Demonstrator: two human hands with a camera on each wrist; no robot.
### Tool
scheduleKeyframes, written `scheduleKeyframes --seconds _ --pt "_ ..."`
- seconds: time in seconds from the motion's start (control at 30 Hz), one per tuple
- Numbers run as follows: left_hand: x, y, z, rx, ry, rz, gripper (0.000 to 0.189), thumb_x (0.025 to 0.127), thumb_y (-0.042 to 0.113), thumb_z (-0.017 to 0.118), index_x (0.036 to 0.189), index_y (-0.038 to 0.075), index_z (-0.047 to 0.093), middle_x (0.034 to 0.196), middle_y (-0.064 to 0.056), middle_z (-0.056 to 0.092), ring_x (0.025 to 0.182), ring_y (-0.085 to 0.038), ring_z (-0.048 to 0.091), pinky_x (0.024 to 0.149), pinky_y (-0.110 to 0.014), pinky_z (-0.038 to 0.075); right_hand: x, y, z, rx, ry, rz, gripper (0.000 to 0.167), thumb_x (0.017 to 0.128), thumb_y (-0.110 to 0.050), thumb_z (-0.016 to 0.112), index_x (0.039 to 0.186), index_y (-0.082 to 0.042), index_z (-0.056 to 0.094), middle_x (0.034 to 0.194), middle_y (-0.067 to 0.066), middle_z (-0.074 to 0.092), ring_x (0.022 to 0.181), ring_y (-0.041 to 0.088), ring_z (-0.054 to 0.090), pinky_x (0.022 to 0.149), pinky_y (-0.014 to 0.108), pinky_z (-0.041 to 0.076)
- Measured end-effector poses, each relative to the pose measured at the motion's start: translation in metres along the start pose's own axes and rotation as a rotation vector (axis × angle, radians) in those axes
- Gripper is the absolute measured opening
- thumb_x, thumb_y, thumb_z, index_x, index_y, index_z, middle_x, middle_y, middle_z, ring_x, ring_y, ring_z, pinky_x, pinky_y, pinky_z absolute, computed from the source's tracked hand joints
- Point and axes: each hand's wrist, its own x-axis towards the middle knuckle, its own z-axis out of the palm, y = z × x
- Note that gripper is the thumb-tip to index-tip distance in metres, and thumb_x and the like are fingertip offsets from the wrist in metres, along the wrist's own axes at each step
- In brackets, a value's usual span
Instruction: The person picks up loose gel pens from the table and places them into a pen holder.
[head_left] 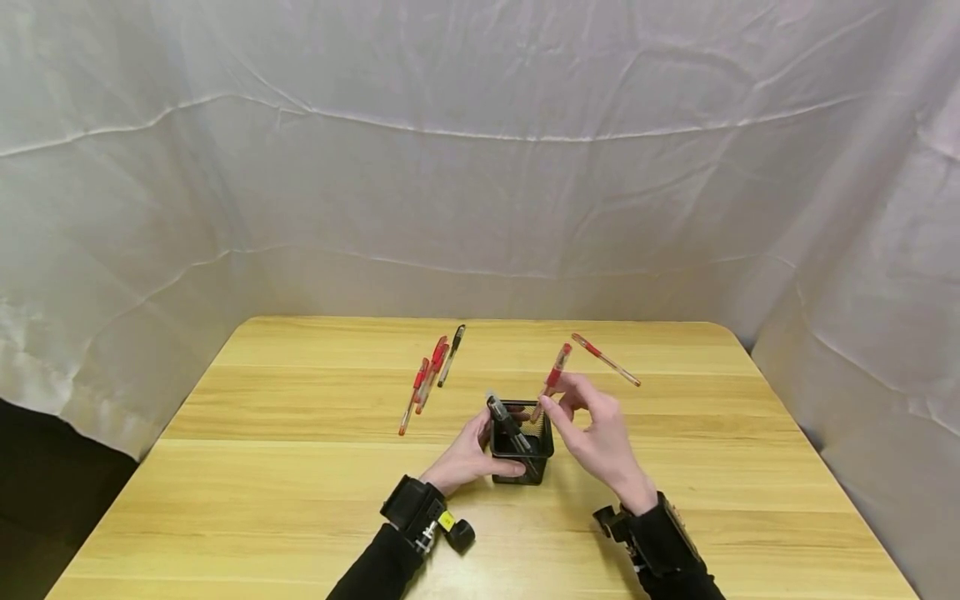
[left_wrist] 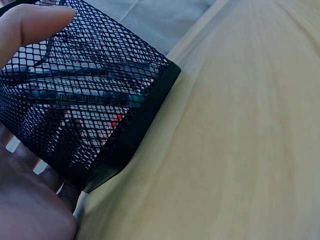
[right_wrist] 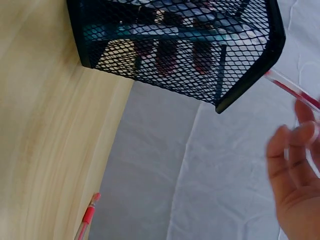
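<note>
A black mesh pen holder (head_left: 522,467) stands on the table with black pens (head_left: 510,423) leaning inside it. My left hand (head_left: 474,457) grips the holder from its left side, thumb across the front and fingers behind. In the left wrist view the thumb (left_wrist: 37,24) lies against the mesh. My right hand (head_left: 596,425) pinches a red pen (head_left: 557,371) by its lower part, cap end up. The pen's lower tip is at the holder's opening, by its right rim. In the right wrist view the red pen (right_wrist: 292,89) slants beside the rim, above the fingers.
Several red pens (head_left: 417,392) lie in a loose bunch left of the holder, with a black pen (head_left: 452,357) beside them. Another red pen (head_left: 606,360) rests behind my right hand. A pale cloth (head_left: 480,200) hangs around the wooden table (head_left: 285,467).
</note>
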Motion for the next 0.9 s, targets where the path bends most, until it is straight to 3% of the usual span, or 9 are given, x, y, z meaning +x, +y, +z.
scheduleKeyframes --seconds 0.23,0.33,0.47,0.7,0.9 --pt "-0.0014 -0.0009 0.0007 -0.009 0.02 -0.04 0.082 0.078 0.009 0.085 0.148 0.015 0.044 0.152 -0.007 0.052 0.147 -0.027 0.04 0.125 -0.051 0.026 -0.0069 0.0032 0.0033 -0.096 -0.196 0.11 0.02 0.087 0.001 0.073 0.105 -0.003 0.066 0.079 0.002 0.071 0.055 -0.008 0.033 0.047 0.015 0.032" --pt "-0.0015 -0.0012 0.001 -0.006 0.028 -0.056 0.083 0.078 0.01 0.086 0.149 0.016 0.043 0.152 -0.007 0.051 0.147 -0.027 0.04 0.124 -0.053 0.027 -0.0081 0.003 0.0041 -0.12 -0.248 0.154 0.019 0.087 -0.001 0.074 0.104 -0.005 0.066 0.08 0.003 0.073 0.055 -0.008 0.035 0.048 0.014 0.033" --pt "-0.0006 -0.0014 0.0011 -0.001 0.021 -0.033 0.081 0.078 0.009 0.085 0.148 0.016 0.045 0.152 -0.006 0.052 0.146 -0.027 0.041 0.124 -0.052 0.026 -0.0082 0.0033 0.004 -0.141 -0.305 0.212 0.02 0.087 -0.003 0.075 0.104 -0.007 0.067 0.082 0.003 0.076 0.055 -0.007 0.038 0.049 0.014 0.034" --pt "0.0001 -0.0021 0.0008 0.004 0.013 -0.018 0.079 0.078 0.008 0.085 0.147 0.017 0.046 0.15 -0.005 0.054 0.143 -0.024 0.044 0.123 -0.05 0.027 -0.0066 0.0016 0.0029 -0.176 -0.349 0.268 0.019 0.086 -0.008 0.077 0.103 -0.009 0.069 0.085 0.003 0.079 0.047 -0.005 0.034 0.046 0.014 0.024" --pt "-0.0001 -0.0039 -0.0001 0.009 0.016 -0.019 0.079 0.078 0.009 0.085 0.146 0.013 0.045 0.15 -0.008 0.054 0.145 -0.027 0.042 0.124 -0.052 0.025 -0.0079 -0.0006 0.0035 -0.188 -0.329 0.257 0.02 0.086 -0.012 0.079 0.103 -0.01 0.07 0.085 0.002 0.079 0.048 -0.006 0.037 0.045 0.014 0.028"
